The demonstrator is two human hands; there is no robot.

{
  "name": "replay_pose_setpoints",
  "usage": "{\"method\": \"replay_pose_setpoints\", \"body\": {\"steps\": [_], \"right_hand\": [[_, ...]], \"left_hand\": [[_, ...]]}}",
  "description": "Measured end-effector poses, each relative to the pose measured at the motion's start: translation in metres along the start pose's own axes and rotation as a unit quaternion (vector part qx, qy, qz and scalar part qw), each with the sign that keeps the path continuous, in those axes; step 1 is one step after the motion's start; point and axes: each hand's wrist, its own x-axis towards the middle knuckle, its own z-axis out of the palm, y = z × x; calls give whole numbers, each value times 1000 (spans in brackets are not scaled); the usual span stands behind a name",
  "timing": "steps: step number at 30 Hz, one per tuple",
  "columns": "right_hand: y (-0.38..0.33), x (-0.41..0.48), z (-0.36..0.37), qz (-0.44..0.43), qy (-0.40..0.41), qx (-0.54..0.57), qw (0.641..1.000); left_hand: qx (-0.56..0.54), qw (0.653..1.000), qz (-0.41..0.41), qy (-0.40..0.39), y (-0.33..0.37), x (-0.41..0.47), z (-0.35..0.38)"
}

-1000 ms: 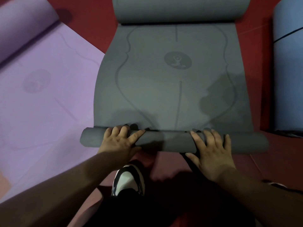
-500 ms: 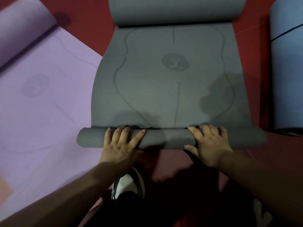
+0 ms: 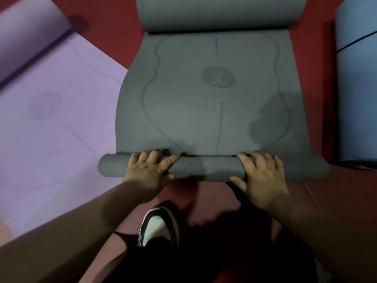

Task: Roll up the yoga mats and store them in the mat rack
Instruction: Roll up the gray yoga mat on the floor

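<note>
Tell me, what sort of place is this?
Probably a yoga studio or gym room: a grey foam yoga mat with printed alignment lines and a pose emblem lies partly rolled on a red floor, a lilac yoga mat lies left of it and a blue rolled mat right.

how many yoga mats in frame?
3: grey mat centre, near end partly rolled; purple mat on its left, mostly flat; blue mat at right edge. Others may lie outside the view.
</note>
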Motion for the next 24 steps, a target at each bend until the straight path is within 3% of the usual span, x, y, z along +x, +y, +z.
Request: {"method": "replay_pose_setpoints", "body": {"steps": [3, 9, 13, 19, 24], "right_hand": [[3, 10, -4, -5, -29, -20, 999], [4, 27, -19, -3, -92, -20, 996], [5, 31, -23, -14, -109, -25, 994], [0, 1, -3, -31, 68, 13, 997], [3, 7, 2, -32, 84, 1, 996]], "left_hand": [[13, 1000, 1, -15, -2, 5, -6], [11, 998, -9, 55, 18, -9, -6], [-3, 999, -20, 32, 12, -2, -2], [6, 1000, -9, 21, 3, 8, 1], [19, 999, 8, 32, 1, 13, 0]]}}
